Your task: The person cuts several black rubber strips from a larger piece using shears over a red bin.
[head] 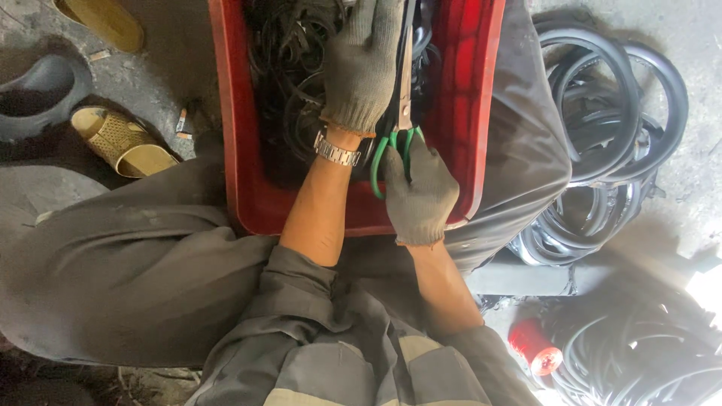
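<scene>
Both hands wear grey knitted gloves and work over a red plastic crate [241, 150] held between the person's knees. The left hand [362, 64] lies flat-fingered and pressed down on a tangle of thin black rubber strips [289, 60] inside the crate, its fingers close together and pointing away from the body; whether it pinches a strip underneath cannot be told. A metal link watch [336, 153] circles that wrist just below the glove's ribbed cuff. The right hand [420, 194], just beside and slightly nearer the body, is closed around the green looped handles of a pair of scissors [402, 113], fingers threaded through the loops. The long dull metal blades run straight up along the right edge of the left hand, touching or nearly touching the glove, and appear nearly shut.

Loose grey trousers with soft folds frame the crate on both sides. To the right of the right hand, black rubber tyres [602, 135] lie coiled in glossy overlapping rings on the concrete floor. Nearer the body on that side sits a red cylinder-shaped object [535, 347] among more black loops. Well to the left of the left hand, tan perforated sandals [120, 139] and a dark grey clog [37, 94] rest on the rough ground.
</scene>
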